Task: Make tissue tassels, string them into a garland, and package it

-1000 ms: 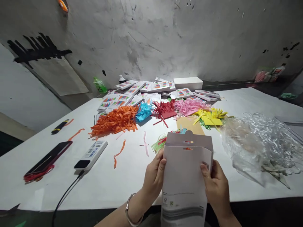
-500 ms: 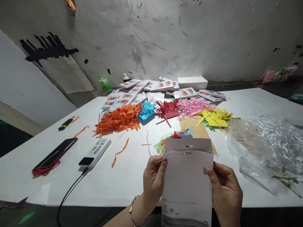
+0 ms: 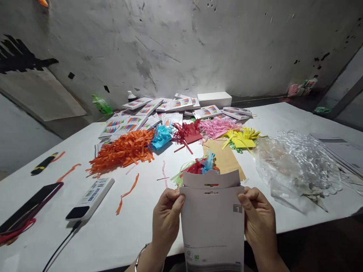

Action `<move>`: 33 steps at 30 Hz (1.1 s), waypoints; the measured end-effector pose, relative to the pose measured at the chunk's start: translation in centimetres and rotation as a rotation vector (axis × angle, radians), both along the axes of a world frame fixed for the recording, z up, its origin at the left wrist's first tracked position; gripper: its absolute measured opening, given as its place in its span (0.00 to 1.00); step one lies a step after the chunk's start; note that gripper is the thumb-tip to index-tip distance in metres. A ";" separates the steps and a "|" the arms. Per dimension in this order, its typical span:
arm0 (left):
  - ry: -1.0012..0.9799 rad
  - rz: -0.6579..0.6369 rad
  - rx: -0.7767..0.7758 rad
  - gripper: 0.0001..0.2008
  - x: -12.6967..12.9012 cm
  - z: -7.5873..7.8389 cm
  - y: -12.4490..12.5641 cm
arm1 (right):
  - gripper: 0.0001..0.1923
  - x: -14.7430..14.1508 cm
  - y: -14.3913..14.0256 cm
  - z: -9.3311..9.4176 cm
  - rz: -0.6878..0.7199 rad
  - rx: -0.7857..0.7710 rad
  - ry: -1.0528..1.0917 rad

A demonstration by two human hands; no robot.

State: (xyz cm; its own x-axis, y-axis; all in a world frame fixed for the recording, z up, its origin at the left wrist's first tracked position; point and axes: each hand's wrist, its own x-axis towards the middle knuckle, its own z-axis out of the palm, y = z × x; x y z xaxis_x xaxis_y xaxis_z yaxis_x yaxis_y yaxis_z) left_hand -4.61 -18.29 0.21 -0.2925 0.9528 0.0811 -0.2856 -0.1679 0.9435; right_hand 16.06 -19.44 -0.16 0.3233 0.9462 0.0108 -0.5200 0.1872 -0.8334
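Observation:
Between my hands stands a white cardboard box [image 3: 212, 223], upright, its top flap raised and hang slots near the top. My left hand [image 3: 167, 215] pinches its upper left edge, thumb in front. My right hand [image 3: 258, 215] grips the upper right edge beside a grey square marked 1. Just behind the flap lies a mixed bundle of red, blue and green paper tassels [image 3: 198, 165]; its lower part is hidden by the box. A brown paper sheet [image 3: 228, 158] lies beyond it.
Fringed paper in orange [image 3: 121, 151], blue [image 3: 162, 136], red [image 3: 188, 132], pink [image 3: 218, 127] and yellow [image 3: 244, 139] forms a row. Behind are several printed boxes [image 3: 178, 104]. Clear plastic [image 3: 286, 170] lies right; a power bank [image 3: 90, 198], phone [image 3: 31, 204] and cutter [image 3: 44, 163] lie left.
The view has turned to the right, so the table things sit further left. Both hands still hold the box, and its printed 1 is now uncovered by my right thumb.

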 end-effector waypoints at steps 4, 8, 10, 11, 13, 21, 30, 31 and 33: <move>0.009 -0.024 0.015 0.19 -0.3 -0.3 0.0 | 0.18 0.1 0.2 0.4 0.038 -0.068 0.079; 0.024 -0.078 0.034 0.16 -0.7 -0.6 0.2 | 0.13 0.2 0.2 0.4 0.056 -0.068 0.121; 0.039 -0.115 0.038 0.13 -0.8 -0.5 0.2 | 0.12 0.4 0.2 0.3 0.028 -0.044 0.131; 0.043 -0.133 0.039 0.12 -0.8 -0.3 0.1 | 0.12 0.5 0.2 0.2 0.015 -0.033 0.126; 0.041 -0.162 0.044 0.12 -0.6 0.1 0.0 | 0.12 0.8 0.2 -0.1 -0.009 -0.015 0.100; -0.143 -0.273 -0.045 0.17 0.2 2.2 -0.4 | 0.17 2.0 0.4 -0.3 -0.080 -0.035 0.005; -0.186 -0.369 -0.133 0.20 0.1 3.5 -0.3 | 0.18 2.3 0.0 -0.3 -0.129 0.042 -0.131; -0.142 -0.380 -0.094 0.20 0.1 3.4 -0.2 | 0.18 2.2 -0.1 -0.5 -0.147 0.055 -0.140; -0.045 -0.377 -0.011 0.20 0.1 3.3 -0.2 | 0.18 1.9 -0.2 -0.9 -0.177 0.078 -0.149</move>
